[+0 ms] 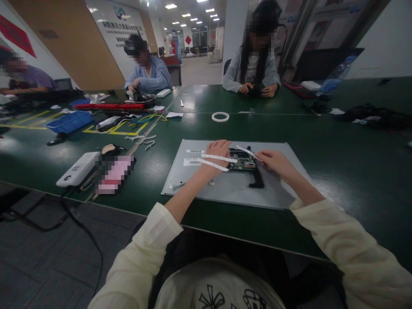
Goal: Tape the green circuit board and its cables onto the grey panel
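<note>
A green circuit board (246, 163) with black plastic parts lies on a light grey flat panel (180, 197) in front of me. My left hand (219, 151) grips the left side of the board, its fingertips partly hidden. Two white tape strips (220, 158) lie across the back of that hand and wrist. My right hand (273, 162) is closed in a pinch on the end of another white tape strip (245, 150), which stretches over the board's upper right part. A black bracket (257, 179) sticks out at the board's lower right.
A roll of white tape (220, 116) lies beyond the panel. To the left are a white power bank (79, 169), a pink phone (116, 175), a blue bin (69, 122) and bent white strips (149, 143). A small wrench (182, 103) is farther back. Several people sit around the green table (354, 171).
</note>
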{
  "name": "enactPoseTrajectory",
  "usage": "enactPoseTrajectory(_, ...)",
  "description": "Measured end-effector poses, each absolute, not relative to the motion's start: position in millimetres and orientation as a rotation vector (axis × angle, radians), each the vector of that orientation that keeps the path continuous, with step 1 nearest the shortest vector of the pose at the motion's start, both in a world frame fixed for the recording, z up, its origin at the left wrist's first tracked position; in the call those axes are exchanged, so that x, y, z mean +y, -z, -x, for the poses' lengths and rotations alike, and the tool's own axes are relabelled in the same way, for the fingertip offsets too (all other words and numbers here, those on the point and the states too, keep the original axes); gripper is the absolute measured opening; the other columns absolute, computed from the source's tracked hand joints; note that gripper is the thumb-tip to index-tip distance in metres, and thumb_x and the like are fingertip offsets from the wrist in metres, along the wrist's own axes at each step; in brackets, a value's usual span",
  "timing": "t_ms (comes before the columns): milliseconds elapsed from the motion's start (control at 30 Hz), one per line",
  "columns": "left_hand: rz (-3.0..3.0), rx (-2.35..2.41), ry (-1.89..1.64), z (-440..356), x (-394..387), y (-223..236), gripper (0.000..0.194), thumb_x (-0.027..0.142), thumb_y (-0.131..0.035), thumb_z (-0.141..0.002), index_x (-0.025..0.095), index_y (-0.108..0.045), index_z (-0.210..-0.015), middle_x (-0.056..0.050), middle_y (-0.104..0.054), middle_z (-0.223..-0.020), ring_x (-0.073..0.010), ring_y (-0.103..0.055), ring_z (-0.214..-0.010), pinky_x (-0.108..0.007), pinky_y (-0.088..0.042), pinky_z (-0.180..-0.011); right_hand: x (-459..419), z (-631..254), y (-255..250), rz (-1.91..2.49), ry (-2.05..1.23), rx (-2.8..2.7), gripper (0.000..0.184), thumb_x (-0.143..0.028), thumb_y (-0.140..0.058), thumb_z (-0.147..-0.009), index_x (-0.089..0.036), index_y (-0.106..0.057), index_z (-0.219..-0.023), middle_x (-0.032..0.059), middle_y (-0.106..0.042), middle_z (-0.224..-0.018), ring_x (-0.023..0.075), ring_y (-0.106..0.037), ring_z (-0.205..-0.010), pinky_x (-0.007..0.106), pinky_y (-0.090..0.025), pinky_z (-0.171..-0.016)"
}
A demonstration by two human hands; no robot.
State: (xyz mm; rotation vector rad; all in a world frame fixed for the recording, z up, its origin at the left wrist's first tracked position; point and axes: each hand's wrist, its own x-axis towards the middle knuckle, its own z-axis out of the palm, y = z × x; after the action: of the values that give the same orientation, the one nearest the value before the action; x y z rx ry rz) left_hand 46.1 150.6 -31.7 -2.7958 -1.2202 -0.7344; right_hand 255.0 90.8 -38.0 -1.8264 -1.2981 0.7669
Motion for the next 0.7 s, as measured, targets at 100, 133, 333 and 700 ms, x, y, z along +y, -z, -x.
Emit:
enactPoseTrajectory(100,2.878,-1.117,0.701,-49.4,145.5,33.5,0.036,0.026,-0.031,-0.094,0.015,-0.045,-0.124,-0.009,-0.052,-0.128,-0.0185,-0.046,-0.119,-0.034,-0.034,-0.101,90.6,-256.5,37.1,1.966,-0.648,-1.405,0.036,-0.046,-0.052,-0.072,-0.015,-0.068,-0.077,-0.0019,-0.048,-0.048,0.0094,-0.040,-0.044,0.023,-0.026,-0.046)
enactPoseTrajectory(133,2.910,-1.073,0.675,-50.4,143.9,34.4,0.037,0.028,-0.030,-0.094,0.015,-0.043,-0.126,-0.009,-0.052,-0.129,-0.0186,-0.046,-0.120,-0.035,-0.033,-0.102,90.5,-257.0,36.4,1.996,-0.598,-1.437,0.035,-0.045,-0.051,-0.073,-0.015,-0.068,-0.075,-0.0015,-0.049,-0.047,0.0100,-0.041,-0.044,0.023,-0.027,-0.046)
enactPoseTrajectory(333,3.018,-0.981,0.392,-51.8,142.5,42.5,0.038,0.020,-0.033,-0.091,0.015,-0.040,-0.128,-0.010,-0.051,-0.131,-0.0197,-0.045,-0.123,-0.044,-0.027,-0.106,92.0,-259.2,40.2,2.038,-0.503,-1.476,0.034,-0.043,-0.047,-0.076,-0.016,-0.062,-0.061,0.0000,-0.050,-0.046,0.0114,-0.045,-0.044,0.024,-0.029,-0.047)
enactPoseTrajectory(700,3.076,-0.904,0.345,-49.7,152.1,49.8,0.043,0.018,-0.036,-0.089,0.014,-0.036,-0.131,-0.011,-0.052,-0.131,-0.0201,-0.048,-0.121,-0.041,-0.029,-0.107,92.3,-258.7,48.5,1.895,-0.597,-1.394,0.039,-0.049,-0.047,-0.077,-0.017,-0.052,-0.056,-0.0008,-0.048,-0.045,0.0097,-0.043,-0.043,0.022,-0.031,-0.047)
